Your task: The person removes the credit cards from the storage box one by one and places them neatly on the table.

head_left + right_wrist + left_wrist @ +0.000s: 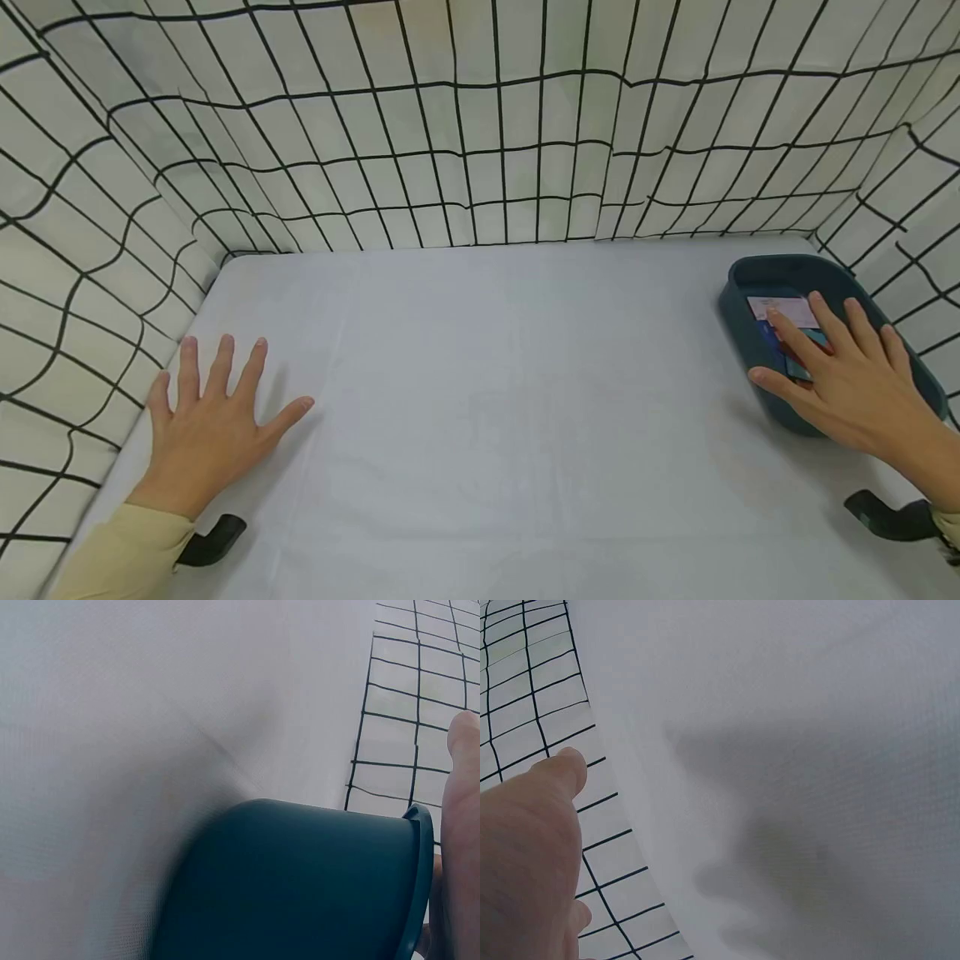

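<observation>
My left hand (210,429) is spread wide over the left side of the white table, palm down, with its shadow beside it and nothing in its grasp. On the right, my right hand (862,383) is spread over a dark teal plastic basin (738,333), fingers straight and apart. Inside the basin lie flat card-like items, among them a pale pink one (783,310) and a blue one (767,335), partly hidden under the fingers. In the right wrist view the basin's outer wall (300,877) fills the lower part, with the hand beyond its rim.
A white cloth (480,400) covers the table. Pale walls with a black grid (465,150) stand at the back and both sides. Black curved pieces (213,542) show at both wrists.
</observation>
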A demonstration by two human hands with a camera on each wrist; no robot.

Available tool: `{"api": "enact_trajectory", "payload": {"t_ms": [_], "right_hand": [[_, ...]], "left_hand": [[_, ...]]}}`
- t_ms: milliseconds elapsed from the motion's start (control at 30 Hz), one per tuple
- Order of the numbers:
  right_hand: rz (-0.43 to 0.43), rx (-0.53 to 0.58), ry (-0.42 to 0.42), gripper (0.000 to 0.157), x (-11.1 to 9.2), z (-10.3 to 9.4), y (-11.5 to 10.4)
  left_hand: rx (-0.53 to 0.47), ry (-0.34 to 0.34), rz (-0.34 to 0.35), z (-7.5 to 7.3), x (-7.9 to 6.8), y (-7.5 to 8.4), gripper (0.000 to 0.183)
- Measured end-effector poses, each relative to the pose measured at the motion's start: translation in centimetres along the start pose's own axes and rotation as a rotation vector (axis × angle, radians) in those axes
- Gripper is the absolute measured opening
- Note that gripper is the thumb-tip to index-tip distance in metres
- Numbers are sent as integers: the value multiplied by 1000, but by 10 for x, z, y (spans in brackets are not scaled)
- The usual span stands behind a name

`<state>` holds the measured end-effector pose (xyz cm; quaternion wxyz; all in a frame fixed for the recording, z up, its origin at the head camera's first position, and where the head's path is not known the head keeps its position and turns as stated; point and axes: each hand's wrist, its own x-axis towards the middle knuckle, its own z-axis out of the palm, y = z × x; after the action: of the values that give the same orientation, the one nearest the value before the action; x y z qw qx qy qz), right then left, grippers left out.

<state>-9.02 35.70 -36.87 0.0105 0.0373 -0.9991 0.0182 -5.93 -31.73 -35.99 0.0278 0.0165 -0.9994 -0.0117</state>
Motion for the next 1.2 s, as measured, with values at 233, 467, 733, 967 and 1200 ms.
{"api": "enact_trajectory", "payload": {"t_ms": [233,467,733,967,1200], "right_hand": [[10,-5,-2,89,-1,-4,3],[11,30,34,90,-3,-12,7],[23,43,63,84,-5,-27,12],[35,53,96,86,-4,-32,17],[46,71,134,89,-2,-34,23]], "left_hand": [[-11,-18,-5,-1,1,0,101],[-31,-18,-8,-4,6,-4,103],[-63,6,-16,-6,9,-4,106],[-76,25,-15,-6,13,-5,108],[-82,34,-15,-11,17,-6,109]]}}
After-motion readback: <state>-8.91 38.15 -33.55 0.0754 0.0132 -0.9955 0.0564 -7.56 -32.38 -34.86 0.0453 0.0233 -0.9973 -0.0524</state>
